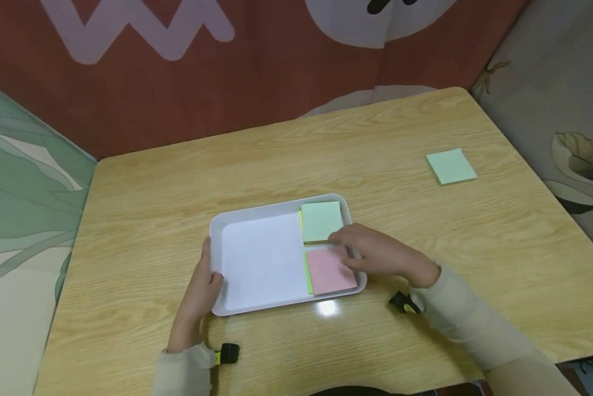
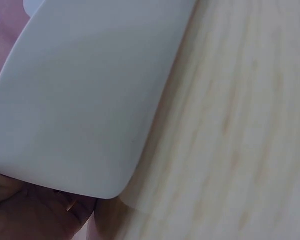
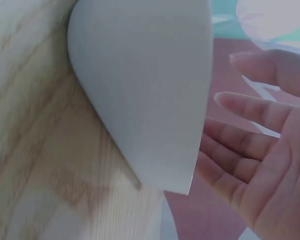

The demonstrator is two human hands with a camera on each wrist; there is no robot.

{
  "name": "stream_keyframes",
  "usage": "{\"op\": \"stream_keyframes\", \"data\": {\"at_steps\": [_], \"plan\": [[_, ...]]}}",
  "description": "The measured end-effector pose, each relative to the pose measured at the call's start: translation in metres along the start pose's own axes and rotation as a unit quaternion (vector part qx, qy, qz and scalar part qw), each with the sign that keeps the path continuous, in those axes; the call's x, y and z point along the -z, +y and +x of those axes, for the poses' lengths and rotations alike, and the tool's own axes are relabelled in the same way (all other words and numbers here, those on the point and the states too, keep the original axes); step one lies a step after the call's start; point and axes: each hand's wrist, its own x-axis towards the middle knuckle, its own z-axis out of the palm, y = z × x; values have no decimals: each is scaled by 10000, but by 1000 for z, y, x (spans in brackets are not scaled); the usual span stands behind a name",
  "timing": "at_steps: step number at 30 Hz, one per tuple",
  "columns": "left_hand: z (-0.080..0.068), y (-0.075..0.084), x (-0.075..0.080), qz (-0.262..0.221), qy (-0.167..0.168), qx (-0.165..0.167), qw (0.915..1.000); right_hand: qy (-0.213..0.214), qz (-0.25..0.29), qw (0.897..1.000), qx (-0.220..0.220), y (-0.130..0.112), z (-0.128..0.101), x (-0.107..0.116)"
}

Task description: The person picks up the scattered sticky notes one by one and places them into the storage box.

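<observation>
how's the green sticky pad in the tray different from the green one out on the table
The green pad in the tray lies inside the white tray, beside a pink pad, with the right hand over its near edge. The green pad on the table lies alone on bare wood, far right, untouched, and turned at more of an angle. Both are pale green, square and flat.

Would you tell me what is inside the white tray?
The white tray holds a green sticky-note pad and a pink pad; the right hand covers the pink pad's far corner.
</observation>
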Motion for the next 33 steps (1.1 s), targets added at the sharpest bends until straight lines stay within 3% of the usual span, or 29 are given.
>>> {"op": "stream_keyframes", "data": {"at_steps": [6,14,24,33], "plan": [[0,0,-1,34,-7,97,9999,445,-39,9989,-131,6,-2,5],[0,-1,-1,53,20,121,9999,931,481,9933,-478,25,-10,12],[-3,0,0,56,-30,114,9999,1738,692,9769,-1035,61,-24,26],[-1,0,-1,-8,5,-1,10000,1986,659,9641,-1634,82,-38,36]]}}
